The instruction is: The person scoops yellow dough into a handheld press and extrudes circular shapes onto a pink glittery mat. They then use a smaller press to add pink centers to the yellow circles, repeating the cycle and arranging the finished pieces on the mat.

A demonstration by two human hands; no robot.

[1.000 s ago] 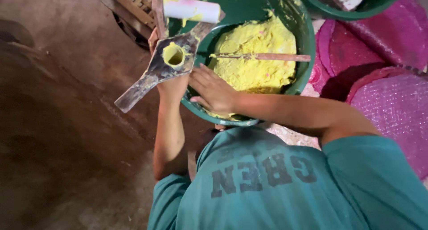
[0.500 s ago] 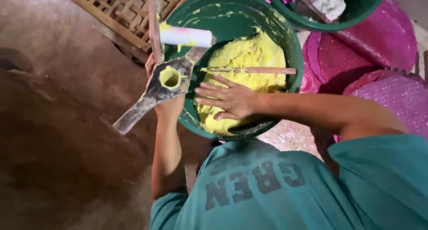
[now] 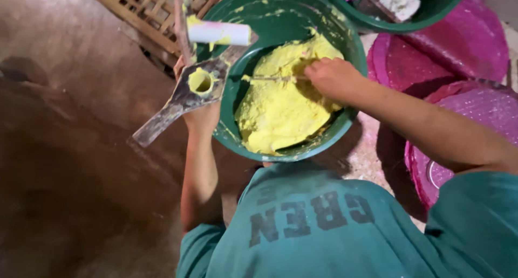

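From the head camera, the left hand (image 3: 200, 113), arm raised, grips a grey metal press with a dough-filled round cup (image 3: 200, 84). The right hand (image 3: 333, 77) is closed on a thin wooden stick (image 3: 272, 78) over soft yellow dough (image 3: 283, 97) in a round green plastic basin (image 3: 345, 46). Brown earthen floor (image 3: 70, 165) lies left; pink woven trays (image 3: 475, 46) lie right.

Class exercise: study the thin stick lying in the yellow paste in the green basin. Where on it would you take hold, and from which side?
Probably the stick's right end, from the right. It lies roughly level across the yellow paste in the green basin; the right hand already grips that end, while the left end lies over paste.
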